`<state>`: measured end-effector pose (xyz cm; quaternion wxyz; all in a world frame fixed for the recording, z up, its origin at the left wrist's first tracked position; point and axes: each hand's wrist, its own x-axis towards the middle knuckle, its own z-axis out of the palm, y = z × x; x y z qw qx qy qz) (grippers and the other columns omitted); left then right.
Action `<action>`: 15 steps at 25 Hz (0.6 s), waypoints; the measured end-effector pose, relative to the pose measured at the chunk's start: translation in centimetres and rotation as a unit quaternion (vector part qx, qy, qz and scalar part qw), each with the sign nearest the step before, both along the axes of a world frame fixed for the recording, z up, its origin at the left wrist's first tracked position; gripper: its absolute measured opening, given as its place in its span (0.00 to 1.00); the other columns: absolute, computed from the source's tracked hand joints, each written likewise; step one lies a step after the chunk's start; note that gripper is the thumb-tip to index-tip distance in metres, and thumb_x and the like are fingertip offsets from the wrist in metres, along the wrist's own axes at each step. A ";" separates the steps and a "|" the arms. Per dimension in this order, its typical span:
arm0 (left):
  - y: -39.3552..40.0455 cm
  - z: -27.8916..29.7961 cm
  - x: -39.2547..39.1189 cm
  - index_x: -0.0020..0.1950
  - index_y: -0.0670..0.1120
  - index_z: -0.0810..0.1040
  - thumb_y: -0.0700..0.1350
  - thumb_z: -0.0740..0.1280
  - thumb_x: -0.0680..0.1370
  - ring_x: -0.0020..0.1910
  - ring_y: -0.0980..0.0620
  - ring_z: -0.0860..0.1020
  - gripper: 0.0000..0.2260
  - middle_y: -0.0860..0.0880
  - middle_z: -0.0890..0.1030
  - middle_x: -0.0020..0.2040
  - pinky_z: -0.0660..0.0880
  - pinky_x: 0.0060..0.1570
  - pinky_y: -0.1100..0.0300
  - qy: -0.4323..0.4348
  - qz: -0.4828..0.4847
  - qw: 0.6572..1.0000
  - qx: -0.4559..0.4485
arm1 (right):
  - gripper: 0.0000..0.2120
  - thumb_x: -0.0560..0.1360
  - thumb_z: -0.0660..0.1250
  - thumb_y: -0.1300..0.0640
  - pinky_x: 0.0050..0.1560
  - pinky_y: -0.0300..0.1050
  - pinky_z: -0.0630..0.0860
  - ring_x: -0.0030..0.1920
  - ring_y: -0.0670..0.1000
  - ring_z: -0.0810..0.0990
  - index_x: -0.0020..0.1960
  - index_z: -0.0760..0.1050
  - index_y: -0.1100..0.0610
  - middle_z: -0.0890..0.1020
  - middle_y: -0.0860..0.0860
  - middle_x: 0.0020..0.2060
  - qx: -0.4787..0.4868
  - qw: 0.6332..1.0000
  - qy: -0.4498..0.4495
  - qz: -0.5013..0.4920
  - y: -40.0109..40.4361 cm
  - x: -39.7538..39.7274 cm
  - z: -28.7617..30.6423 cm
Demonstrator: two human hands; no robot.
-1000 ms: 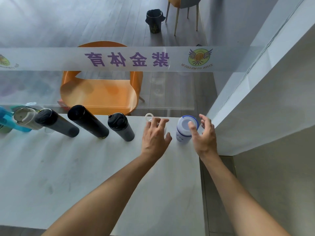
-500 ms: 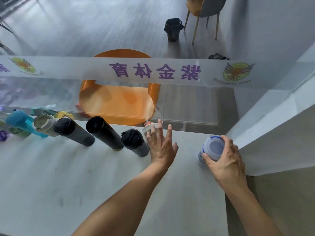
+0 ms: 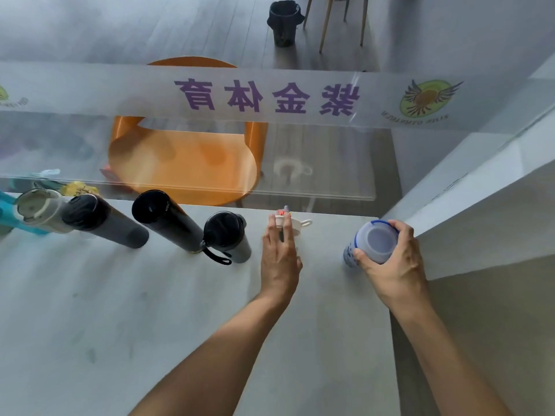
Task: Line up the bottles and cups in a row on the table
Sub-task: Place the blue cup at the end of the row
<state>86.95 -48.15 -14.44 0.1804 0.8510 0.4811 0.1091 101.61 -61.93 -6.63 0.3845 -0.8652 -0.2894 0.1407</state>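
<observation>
Along the far edge of the white table (image 3: 150, 310) stands a row: a cream-lidded bottle (image 3: 37, 210), a dark grey bottle (image 3: 102, 225), a tall black bottle (image 3: 166, 225) and a short black-lidded bottle (image 3: 228, 237) with a strap. Right of them, my left hand (image 3: 280, 259) lies over a small white-lidded cup (image 3: 300, 226), fingers straight and pressed on it. Most of the cup is hidden. Further right, my right hand (image 3: 393, 265) is wrapped around a white bottle with a blue rim (image 3: 377, 241) standing on the table.
A teal bottle (image 3: 6, 211) shows at the left frame edge. A glass partition (image 3: 270, 97) with purple lettering rises behind the row, an orange chair (image 3: 186, 163) beyond it. A white wall ledge (image 3: 480, 190) borders the table's right side.
My right hand has closed around the white bottle and carried it right, away from the cup. My left hand's fingers have drawn together over the small cup.
</observation>
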 end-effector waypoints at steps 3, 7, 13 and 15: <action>-0.5 0.8 -0.8 0.78 0.41 0.54 0.48 0.74 0.69 0.66 0.39 0.68 0.44 0.38 0.67 0.69 0.68 0.68 0.51 0.028 0.065 0.995 -0.072 | 0.37 0.65 0.80 0.49 0.56 0.45 0.70 0.58 0.53 0.73 0.68 0.65 0.48 0.73 0.51 0.60 -0.011 1.000 0.011 -0.008 -0.4 -0.2 0.0; 0.2 1.8 -0.9 0.77 0.48 0.54 0.59 0.72 0.69 0.56 0.40 0.75 0.43 0.40 0.77 0.56 0.74 0.53 0.49 0.067 0.130 0.981 -0.123 | 0.37 0.66 0.79 0.48 0.56 0.46 0.71 0.58 0.55 0.73 0.68 0.64 0.45 0.72 0.52 0.60 -0.015 1.000 0.012 -0.012 -0.6 -0.6 0.1; 0.4 0.6 -1.1 0.75 0.42 0.59 0.54 0.77 0.65 0.61 0.41 0.73 0.45 0.42 0.73 0.64 0.74 0.58 0.48 -0.022 0.105 0.977 -0.184 | 0.38 0.66 0.80 0.48 0.60 0.50 0.73 0.59 0.55 0.73 0.69 0.64 0.46 0.72 0.52 0.60 -0.012 1.000 0.009 -0.006 -0.5 -0.4 0.2; -0.3 0.3 -1.2 0.73 0.45 0.63 0.51 0.79 0.65 0.59 0.46 0.73 0.41 0.46 0.72 0.62 0.75 0.56 0.53 -0.121 0.059 0.975 -0.178 | 0.39 0.66 0.80 0.48 0.59 0.50 0.73 0.60 0.55 0.73 0.70 0.64 0.47 0.72 0.53 0.61 -0.014 1.000 0.009 -0.006 -0.6 -0.2 0.1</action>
